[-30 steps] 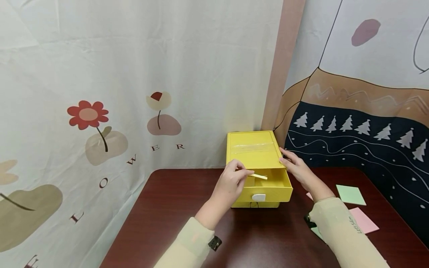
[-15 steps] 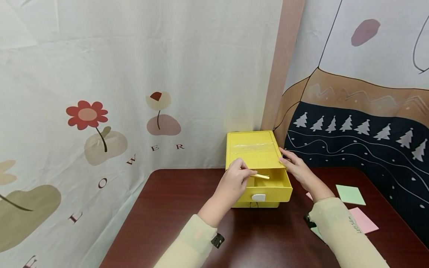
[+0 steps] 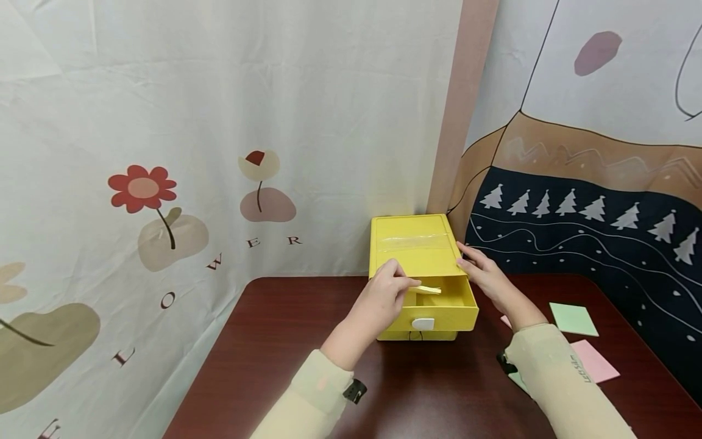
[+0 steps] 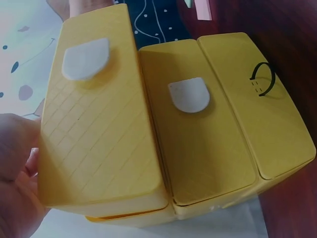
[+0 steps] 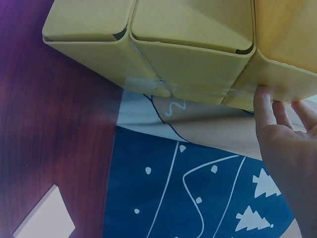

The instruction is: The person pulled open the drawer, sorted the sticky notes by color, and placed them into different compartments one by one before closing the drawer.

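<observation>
A small yellow paper pad (image 3: 428, 290), seen edge-on with its sheets slightly spread at the end, is pinched between the thumb and fingers of my left hand (image 3: 384, 297). It hovers over the pulled-out top drawer (image 3: 452, 318) of a yellow drawer box (image 3: 417, 256). The drawer's inside is partly hidden by this hand. In the left wrist view, my left hand (image 4: 17, 163) is beside the drawer's end, and the pad is not visible. My right hand (image 3: 493, 283) rests its fingertips against the box's right side; the right wrist view shows those fingers (image 5: 266, 106) fairly straight.
Green (image 3: 574, 319) and pink (image 3: 595, 361) paper pads lie on the dark red table (image 3: 263, 366) to the right, some partly covered by the right arm. Lower drawers have a white tab (image 4: 190, 95) and a black loop (image 4: 267, 79). Printed cloth (image 3: 329, 122) hangs behind.
My left hand has shifted slightly right with the yellow pad, further over the drawer. The pad's sheets look a little more spread. My right hand stays in place.
</observation>
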Motion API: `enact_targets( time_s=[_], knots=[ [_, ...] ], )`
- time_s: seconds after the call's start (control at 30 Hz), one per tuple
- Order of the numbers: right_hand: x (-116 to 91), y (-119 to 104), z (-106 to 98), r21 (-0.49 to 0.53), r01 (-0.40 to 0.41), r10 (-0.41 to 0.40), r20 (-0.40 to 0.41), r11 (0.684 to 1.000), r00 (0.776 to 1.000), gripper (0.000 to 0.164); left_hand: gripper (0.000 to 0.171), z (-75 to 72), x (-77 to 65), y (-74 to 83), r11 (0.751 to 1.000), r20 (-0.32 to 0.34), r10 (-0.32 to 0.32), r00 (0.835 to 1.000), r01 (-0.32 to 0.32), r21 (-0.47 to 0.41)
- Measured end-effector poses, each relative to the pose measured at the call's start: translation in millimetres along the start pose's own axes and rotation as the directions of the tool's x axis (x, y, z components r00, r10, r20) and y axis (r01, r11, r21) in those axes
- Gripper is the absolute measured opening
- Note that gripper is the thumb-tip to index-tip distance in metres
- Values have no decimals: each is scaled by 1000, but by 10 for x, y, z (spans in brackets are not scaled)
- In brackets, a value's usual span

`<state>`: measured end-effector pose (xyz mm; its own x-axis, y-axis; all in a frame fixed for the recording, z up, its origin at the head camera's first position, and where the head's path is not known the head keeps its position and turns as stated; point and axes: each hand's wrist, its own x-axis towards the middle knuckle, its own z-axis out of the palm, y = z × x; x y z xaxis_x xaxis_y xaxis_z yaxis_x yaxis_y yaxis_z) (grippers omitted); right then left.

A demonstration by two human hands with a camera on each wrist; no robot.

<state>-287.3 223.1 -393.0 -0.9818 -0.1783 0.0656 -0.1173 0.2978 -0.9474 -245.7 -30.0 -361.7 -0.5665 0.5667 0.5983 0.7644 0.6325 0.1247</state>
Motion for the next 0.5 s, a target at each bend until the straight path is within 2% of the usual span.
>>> enact_targets(
  time_s=[0.2, 0.5],
  knots=[
    [4, 4, -2, -3, 0, 0, -2, 1000, 1000, 65, 32, -54, -43, -4, 998, 42, -34, 999, 36, -44],
    [4, 7, -8, 6, -2, 2, 2, 1000, 1000, 65, 35, -94, -90, -39, 997, 75, -58, 995, 62, -41]
  ],
)
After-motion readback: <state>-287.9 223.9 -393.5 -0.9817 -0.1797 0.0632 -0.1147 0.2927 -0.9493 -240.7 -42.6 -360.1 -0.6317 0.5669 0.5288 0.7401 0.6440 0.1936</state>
